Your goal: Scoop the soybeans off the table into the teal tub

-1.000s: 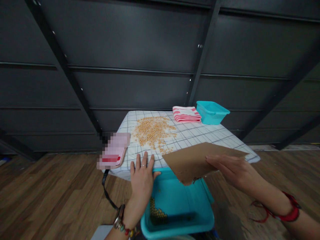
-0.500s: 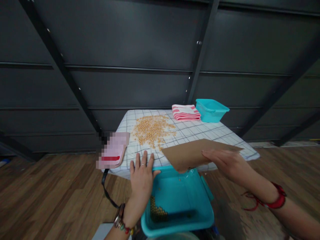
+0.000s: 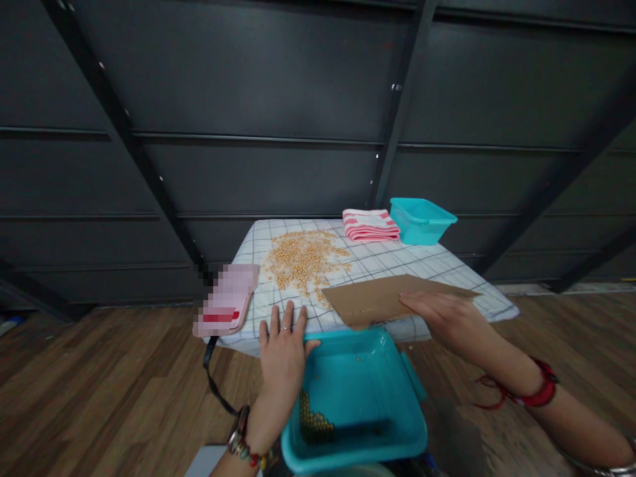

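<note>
Lying leftmost on the table (image 3: 432, 262), a pink item (image 3: 229, 291) is obscured by pixelation. Left hand (image 3: 282, 354) is set at table edge, grip spread. Loose beans (image 3: 302, 257) are scattered beyond. Bin (image 3: 365, 377) beans (image 3: 315, 423) are half-shadowed. Table front is screened by cardboard (image 3: 368, 301), pinched by right hand (image 3: 444, 315), thumb hidden; towel (image 3: 370, 226), basket (image 3: 422, 224) behind.

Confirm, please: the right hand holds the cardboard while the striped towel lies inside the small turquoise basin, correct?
Not quite: the head view shows the striped towel beside the small turquoise basin, not inside it; the right hand holds the cardboard.
</note>
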Tool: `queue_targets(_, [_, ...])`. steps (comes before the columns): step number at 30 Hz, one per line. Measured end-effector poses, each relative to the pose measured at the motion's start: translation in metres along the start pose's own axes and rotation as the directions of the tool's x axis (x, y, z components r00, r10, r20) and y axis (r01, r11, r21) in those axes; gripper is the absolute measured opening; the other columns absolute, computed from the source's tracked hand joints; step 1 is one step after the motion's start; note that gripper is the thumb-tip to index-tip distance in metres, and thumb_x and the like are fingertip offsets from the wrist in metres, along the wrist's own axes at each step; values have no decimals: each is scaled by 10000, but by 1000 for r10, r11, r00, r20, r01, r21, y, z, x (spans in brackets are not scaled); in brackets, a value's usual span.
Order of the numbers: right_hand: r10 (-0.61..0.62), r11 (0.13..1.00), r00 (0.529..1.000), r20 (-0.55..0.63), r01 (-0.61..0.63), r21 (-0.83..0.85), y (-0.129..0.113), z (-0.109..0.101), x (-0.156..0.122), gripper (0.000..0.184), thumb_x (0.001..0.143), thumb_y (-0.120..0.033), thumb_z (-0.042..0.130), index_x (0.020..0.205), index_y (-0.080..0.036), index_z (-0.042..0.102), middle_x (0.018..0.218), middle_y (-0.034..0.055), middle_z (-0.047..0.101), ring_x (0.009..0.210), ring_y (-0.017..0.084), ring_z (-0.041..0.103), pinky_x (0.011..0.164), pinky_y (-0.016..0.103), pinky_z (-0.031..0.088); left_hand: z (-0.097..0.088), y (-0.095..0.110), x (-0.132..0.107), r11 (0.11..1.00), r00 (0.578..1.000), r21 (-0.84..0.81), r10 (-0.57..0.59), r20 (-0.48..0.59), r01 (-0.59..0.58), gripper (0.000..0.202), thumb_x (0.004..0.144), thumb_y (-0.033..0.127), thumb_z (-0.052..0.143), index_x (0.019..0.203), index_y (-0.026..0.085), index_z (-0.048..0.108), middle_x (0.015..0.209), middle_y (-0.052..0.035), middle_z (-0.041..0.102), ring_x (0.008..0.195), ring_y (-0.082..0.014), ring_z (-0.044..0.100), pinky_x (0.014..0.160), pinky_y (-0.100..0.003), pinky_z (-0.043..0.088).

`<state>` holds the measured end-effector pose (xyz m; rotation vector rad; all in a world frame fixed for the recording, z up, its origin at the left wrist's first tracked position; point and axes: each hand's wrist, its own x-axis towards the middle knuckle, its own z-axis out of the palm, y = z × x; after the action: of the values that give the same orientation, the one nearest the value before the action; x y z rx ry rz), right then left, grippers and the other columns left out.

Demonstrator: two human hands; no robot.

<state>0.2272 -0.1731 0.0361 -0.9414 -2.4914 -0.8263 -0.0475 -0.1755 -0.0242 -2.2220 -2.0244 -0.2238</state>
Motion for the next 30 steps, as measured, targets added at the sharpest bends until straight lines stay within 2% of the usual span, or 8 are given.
queue_targets(3, [-19, 999, 1000, -2, 19, 33, -4, 1, 3, 327, 831, -5, 318, 954, -124, 596, 881, 92, 695, 780, 162, 661, 661, 270, 549, 0, 0, 0, 1000, 1000, 7, -2, 3, 2, 532, 778, 385, 530, 1282, 243, 437, 1387, -95, 417, 1271, -346, 353, 999, -542, 339])
queue_targets(9, [-61, 994, 996, -59, 66, 90, -13, -18, -6, 254, 879, -66, 353, 1010, -111, 566, 903, 93, 689, 837, 165, 649, 705, 268, 543, 1, -1, -1, 1000, 1000, -16, 0, -4, 0, 536, 773, 375, 539, 1282, 241, 435, 1388, -102, 417, 1279, -339, 344, 1001, -545, 337])
queue_targets(12, [-50, 995, 997, -51, 54, 83, -12, -22, -8, 282, 873, -63, 357, 1043, -141, 567, 927, 78, 687, 853, 159, 646, 716, 263, 542, 2, -1, 0, 999, 1000, -35, 5, -24, -6, 523, 775, 372, 535, 1276, 255, 443, 1378, -109, 429, 1273, -338, 355, 990, -562, 343])
queue_targets(18, [18, 997, 1000, -11, -17, 70, -4, -3, -1, 359, 829, -10, 311, 1000, -140, 599, 937, 91, 687, 848, 166, 650, 720, 296, 552, 3, -1, 0, 1000, 1000, -19, -6, -17, 6, 537, 768, 376, 545, 1279, 250, 442, 1379, -111, 427, 1279, -341, 344, 1001, -552, 335])
queue_targets(21, [6, 995, 1000, 14, -7, 100, -5, 1, -1, 350, 834, -18, 325, 1014, -148, 596, 941, 82, 687, 850, 163, 649, 720, 292, 550, 4, -1, 0, 1000, 1000, -16, 7, -28, -7, 527, 776, 376, 531, 1281, 258, 437, 1378, -109, 429, 1277, -336, 350, 991, -560, 341])
queue_targets(25, [-41, 993, 998, -37, 45, 108, -11, -11, -6, 298, 866, -51, 346, 1042, -135, 571, 921, 77, 688, 852, 159, 646, 714, 265, 542, 2, -1, 0, 1000, 1000, -2, -2, -2, 2, 532, 776, 375, 534, 1284, 257, 433, 1388, -92, 420, 1279, -333, 347, 998, -545, 338])
queue_targets(30, [-74, 995, 996, -55, 78, 67, -17, -33, -11, 306, 859, -31, 349, 1055, -131, 563, 887, 91, 692, 803, 162, 654, 685, 253, 545, 0, -1, 0, 999, 1000, -41, -4, -7, 4, 528, 771, 364, 543, 1276, 248, 445, 1370, -114, 439, 1272, -338, 356, 991, -549, 349])
